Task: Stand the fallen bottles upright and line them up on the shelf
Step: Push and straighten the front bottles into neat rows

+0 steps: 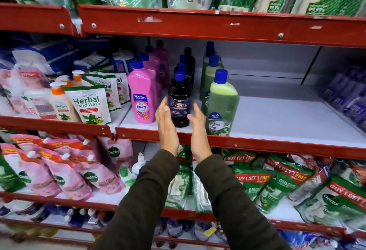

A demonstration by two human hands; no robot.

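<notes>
Three rows of blue-capped bottles stand upright on the white shelf [277, 119]. The front pink bottle [141, 95] leads the left row, the black Bactin bottle [179, 101] the middle row, the green bottle [221, 103] the right row. My left hand [166, 125] and my right hand [198, 129] are raised with palms facing each other, on either side of the black bottle's lower part. Both hands hold nothing, fingers apart, close to the bottle but apart from it.
Herbal hand wash pouches [89, 105] and pump bottles [59, 101] fill the shelf at left. Purple packs [348, 99] lie at far right. The red shelf lip [257, 145] runs below the bottles. Dettol pouches [65, 172] crowd the shelf underneath.
</notes>
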